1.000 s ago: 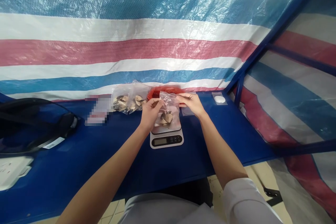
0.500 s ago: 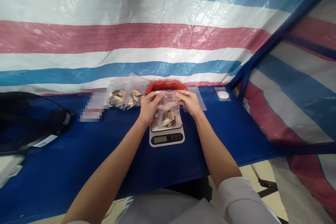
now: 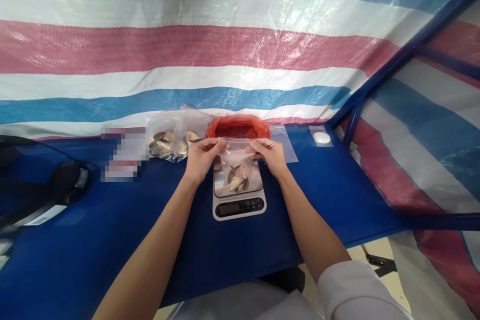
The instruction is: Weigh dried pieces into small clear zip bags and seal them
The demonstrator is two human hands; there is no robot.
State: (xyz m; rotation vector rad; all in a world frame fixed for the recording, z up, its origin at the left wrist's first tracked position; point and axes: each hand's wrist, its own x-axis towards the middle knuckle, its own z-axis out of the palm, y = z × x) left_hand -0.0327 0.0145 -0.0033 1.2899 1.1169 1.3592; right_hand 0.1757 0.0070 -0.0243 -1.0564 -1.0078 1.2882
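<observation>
A clear zip bag (image 3: 237,160) with several pale and dark dried slices in its bottom is stretched between my hands. My left hand (image 3: 202,157) pinches its top left corner between thumb and fingers. At the top right corner, my right hand (image 3: 270,154) pinches the same edge. The bag is over the metal plate of a white kitchen scale (image 3: 240,206); whether it rests on the plate I cannot tell. Just behind the bag lies an open red plastic bag (image 3: 238,125), its contents hidden.
Filled clear bags (image 3: 165,140) of similar slices stand left of the red bag. An empty clear bag (image 3: 285,144) lies to its right, and a small bag with a white round object (image 3: 321,137) farther right. Black headgear (image 3: 63,185) sits at the left on the blue table (image 3: 330,195).
Both hands have moved slightly lower in view and a little apart, drawing the bag's top edge wider. The camera view has shifted a little. The scale's display looks darker.
</observation>
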